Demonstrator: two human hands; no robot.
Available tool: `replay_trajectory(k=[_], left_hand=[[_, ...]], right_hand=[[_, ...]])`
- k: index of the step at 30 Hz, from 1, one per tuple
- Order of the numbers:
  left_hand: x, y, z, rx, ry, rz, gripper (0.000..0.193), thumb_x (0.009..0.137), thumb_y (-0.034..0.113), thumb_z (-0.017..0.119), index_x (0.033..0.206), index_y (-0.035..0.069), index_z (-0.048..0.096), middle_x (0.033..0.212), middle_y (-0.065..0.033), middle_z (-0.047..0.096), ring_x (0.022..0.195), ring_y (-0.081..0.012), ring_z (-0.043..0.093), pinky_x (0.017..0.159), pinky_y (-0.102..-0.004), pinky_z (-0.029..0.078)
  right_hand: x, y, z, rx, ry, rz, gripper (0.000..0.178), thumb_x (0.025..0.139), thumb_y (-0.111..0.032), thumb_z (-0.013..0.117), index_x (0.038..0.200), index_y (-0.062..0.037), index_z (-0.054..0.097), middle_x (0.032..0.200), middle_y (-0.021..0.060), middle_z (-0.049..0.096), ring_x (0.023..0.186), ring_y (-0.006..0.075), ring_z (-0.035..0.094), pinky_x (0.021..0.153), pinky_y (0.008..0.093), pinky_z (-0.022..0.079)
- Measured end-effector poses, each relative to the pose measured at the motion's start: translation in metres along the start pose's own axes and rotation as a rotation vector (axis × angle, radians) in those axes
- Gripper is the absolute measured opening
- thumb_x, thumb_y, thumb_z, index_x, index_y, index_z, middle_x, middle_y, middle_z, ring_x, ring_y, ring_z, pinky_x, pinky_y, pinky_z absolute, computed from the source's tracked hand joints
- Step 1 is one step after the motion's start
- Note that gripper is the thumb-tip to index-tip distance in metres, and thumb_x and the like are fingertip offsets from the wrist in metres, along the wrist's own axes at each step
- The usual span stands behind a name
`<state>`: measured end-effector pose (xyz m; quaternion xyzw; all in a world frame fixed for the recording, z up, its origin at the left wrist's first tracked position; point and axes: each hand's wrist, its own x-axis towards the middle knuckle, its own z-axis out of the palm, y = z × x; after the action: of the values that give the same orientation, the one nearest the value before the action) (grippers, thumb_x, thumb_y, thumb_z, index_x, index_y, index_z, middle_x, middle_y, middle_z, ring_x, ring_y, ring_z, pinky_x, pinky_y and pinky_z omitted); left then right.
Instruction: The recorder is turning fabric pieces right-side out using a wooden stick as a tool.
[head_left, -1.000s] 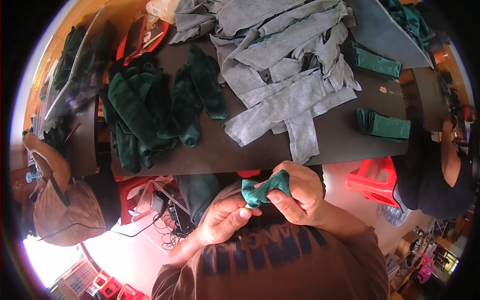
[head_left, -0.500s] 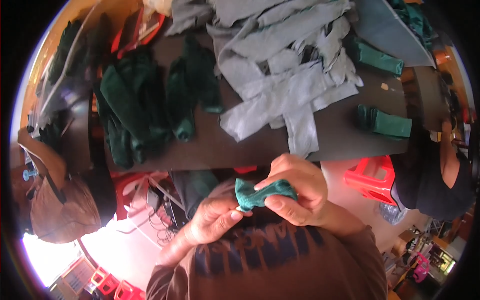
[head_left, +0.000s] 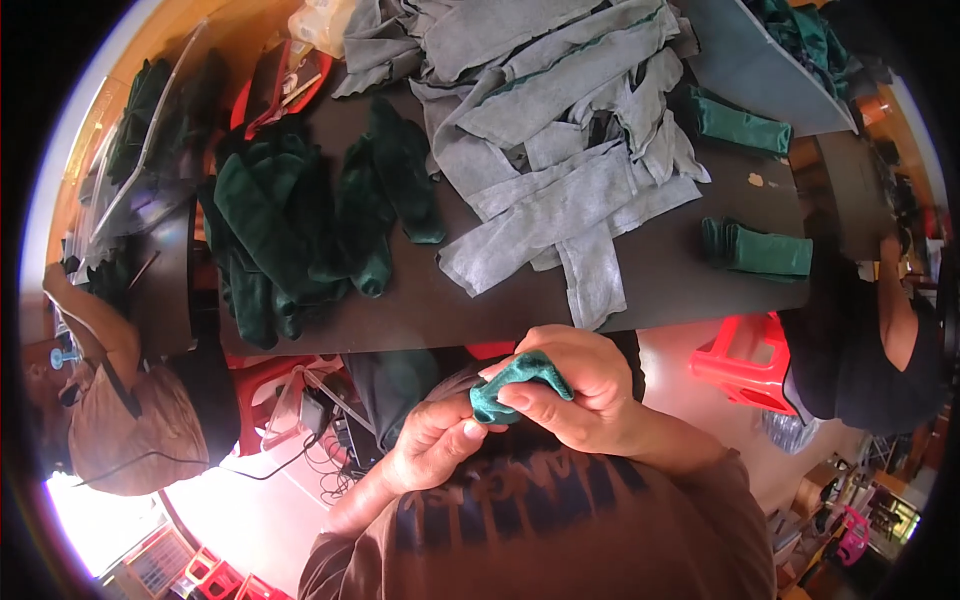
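A small piece of green velvet fabric [head_left: 520,388] is held up in front of my chest, close to the near edge of the table. My right hand [head_left: 580,392] is closed round its right part, thumb on the front and fingers behind. The lower left end is pinched between the thumb and fingertips of my left hand [head_left: 440,440]. The piece bends in an arch between both hands, and its far side is hidden by my fingers.
On the dark table [head_left: 400,310] lie grey fabric strips [head_left: 560,210], dark green velvet pieces [head_left: 275,220] and two folded green stacks [head_left: 765,250], [head_left: 740,125]. Red stools [head_left: 745,365] stand below. One person [head_left: 140,420] is at left, another [head_left: 860,350] at right.
My right hand has moved slightly down and left, closer to my left hand. The green fabric, flatter before, is now more bunched and arched.
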<state>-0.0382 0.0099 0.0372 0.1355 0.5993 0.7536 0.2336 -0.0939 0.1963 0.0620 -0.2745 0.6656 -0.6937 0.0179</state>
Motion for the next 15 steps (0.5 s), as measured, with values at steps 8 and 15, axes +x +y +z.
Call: replay_trajectory(k=[8,15], left_hand=[[-0.003,0.011,-0.008,-0.08,-0.003,-0.129,0.031,0.091,0.026,0.044,0.089,-0.001,0.06,0.09,-0.0106,0.057,0.091,-0.0216,0.051,0.081,-0.0331,0.038],[-0.009,0.006,-0.007,-0.168,0.025,-0.16,0.03,0.091,0.025,0.046,0.091,-0.002,0.06,0.084,-0.0034,0.055,0.071,-0.0089,0.046,0.067,-0.0229,0.038]], right_hand=[[0.01,-0.007,-0.003,0.016,-0.008,-0.048,0.019,0.081,-0.013,0.057,0.089,0.0041,0.062,0.069,0.0088,0.054,0.058,0.0187,0.049,0.052,0.0287,0.038],[0.008,0.0,0.004,-0.07,0.031,-0.089,0.012,0.081,-0.01,0.057,0.083,0.0013,0.061,0.067,0.0072,0.053,0.056,0.0213,0.047,0.052,0.031,0.036]])
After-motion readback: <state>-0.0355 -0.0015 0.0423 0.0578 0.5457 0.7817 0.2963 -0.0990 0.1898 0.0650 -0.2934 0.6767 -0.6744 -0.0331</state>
